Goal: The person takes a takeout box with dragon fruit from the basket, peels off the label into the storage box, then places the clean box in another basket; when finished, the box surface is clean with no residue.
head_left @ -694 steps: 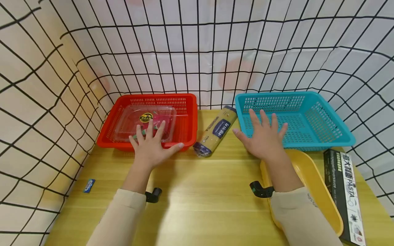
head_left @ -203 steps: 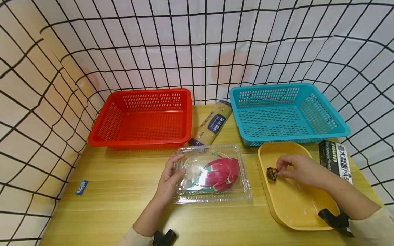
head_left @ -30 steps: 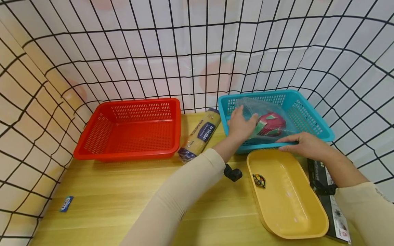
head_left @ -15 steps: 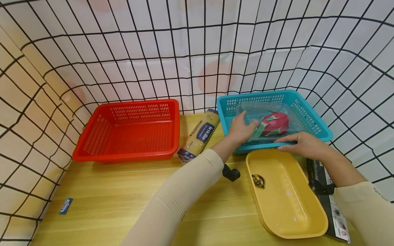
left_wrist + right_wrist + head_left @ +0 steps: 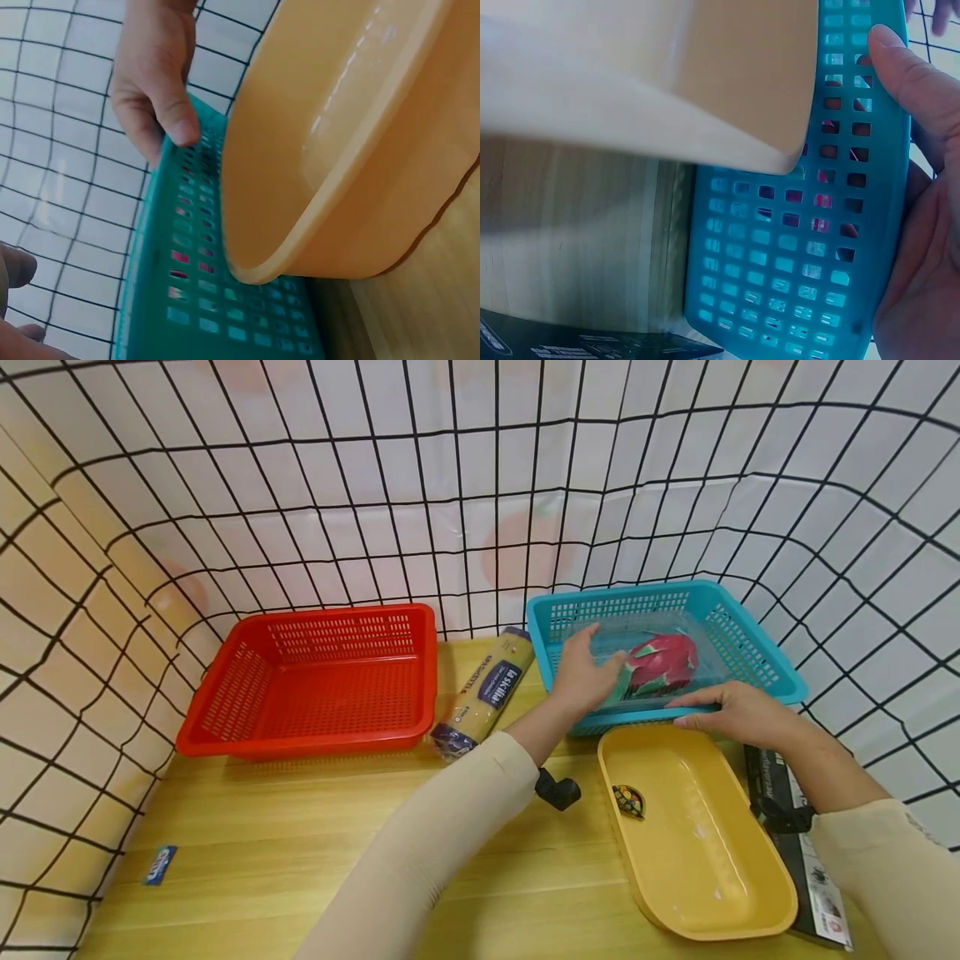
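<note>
A clear plastic clamshell box (image 5: 701, 639) with a pink dragon fruit (image 5: 663, 664) inside lies in the blue basket (image 5: 787, 689). My left hand (image 5: 585, 672) rests over the box's left end, thumb and fingers spread on the lid. In the left wrist view only a few left fingertips (image 5: 19, 266) show, above the basket's rim. My right hand (image 5: 750, 714) grips the basket's front rim, thumb outside and fingers over the inner side, as the right wrist view also shows. A dark round sticker (image 5: 629, 802) with coloured fruit pictures clings to the left inner wall of the yellow tray (image 5: 705, 860).
The red basket (image 5: 337, 693) stands at the left. Between the baskets lies a spaghetti packet (image 5: 487, 689). A black pasta box (image 5: 817, 877) sits partly under the right arm. A small blue wrapper (image 5: 160, 865) lies at the left. Black wire grid (image 5: 465, 493) encloses the back and sides.
The clamshell box has gone from the red basket to the blue one, and its sticker is now in the yellow tray. In the last second the box has levelled out; the right hand stays put.
</note>
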The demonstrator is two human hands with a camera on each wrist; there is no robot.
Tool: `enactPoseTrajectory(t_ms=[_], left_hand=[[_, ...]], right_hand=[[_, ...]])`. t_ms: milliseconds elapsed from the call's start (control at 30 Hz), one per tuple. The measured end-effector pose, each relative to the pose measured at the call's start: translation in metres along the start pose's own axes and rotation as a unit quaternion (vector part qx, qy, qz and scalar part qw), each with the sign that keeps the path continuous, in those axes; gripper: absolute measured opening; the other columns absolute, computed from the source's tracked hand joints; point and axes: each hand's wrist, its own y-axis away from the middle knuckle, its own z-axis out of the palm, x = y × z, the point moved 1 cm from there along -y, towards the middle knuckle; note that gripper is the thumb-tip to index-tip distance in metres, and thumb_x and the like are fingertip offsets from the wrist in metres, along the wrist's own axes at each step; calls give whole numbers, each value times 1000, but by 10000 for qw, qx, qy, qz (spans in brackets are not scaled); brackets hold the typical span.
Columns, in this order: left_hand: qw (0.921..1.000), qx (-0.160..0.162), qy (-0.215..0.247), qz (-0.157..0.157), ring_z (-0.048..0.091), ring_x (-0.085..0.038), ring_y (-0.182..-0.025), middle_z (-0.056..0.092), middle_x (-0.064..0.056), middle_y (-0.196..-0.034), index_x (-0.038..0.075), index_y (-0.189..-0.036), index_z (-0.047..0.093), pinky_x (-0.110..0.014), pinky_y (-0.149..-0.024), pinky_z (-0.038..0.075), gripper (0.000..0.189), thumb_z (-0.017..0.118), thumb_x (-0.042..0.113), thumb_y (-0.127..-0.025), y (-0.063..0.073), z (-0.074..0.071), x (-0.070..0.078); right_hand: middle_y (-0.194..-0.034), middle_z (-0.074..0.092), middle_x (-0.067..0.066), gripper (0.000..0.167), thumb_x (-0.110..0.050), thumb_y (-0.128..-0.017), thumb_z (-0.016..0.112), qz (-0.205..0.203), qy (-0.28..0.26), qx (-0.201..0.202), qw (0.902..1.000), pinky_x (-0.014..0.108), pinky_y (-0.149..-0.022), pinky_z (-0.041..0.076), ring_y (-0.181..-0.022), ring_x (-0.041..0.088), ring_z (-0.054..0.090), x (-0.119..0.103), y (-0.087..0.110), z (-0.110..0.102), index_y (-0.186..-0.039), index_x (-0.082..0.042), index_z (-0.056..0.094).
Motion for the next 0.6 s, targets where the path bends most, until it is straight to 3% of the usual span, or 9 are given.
enactPoseTrajectory(t_ms=[167,367,600], left_hand=[[9987,-13,415,287,38,-27,-150,38,-3,-163,23,-155,43,-49,-119,40,53,58,30,-104,13,-14,-1],[9951,-99,841,514,44,-32,-143,39,-2,-161,21,-153,44,-50,-111,47,49,54,25,-105,37,-35,-12],[9954,-36,440,852,43,-33,-143,42,-5,-159,21,-152,44,-51,-115,44,48,54,21,-105,69,-71,-30]], right_hand=[[-139,62,26,56,-52,-96,65,15,-3,-25,10000,64,-94,52,-130,50,53,1,-3,-3,-135,-13,67],[-141,59,28,57,-52,-95,67,15,78,42,10000,63,-93,53,-129,49,52,4,-4,-6,-135,-12,67],[-133,66,19,51,-51,-98,63,-79,-46,491,9987,63,-96,50,-126,43,54,-14,5,-7,-133,-13,66]])
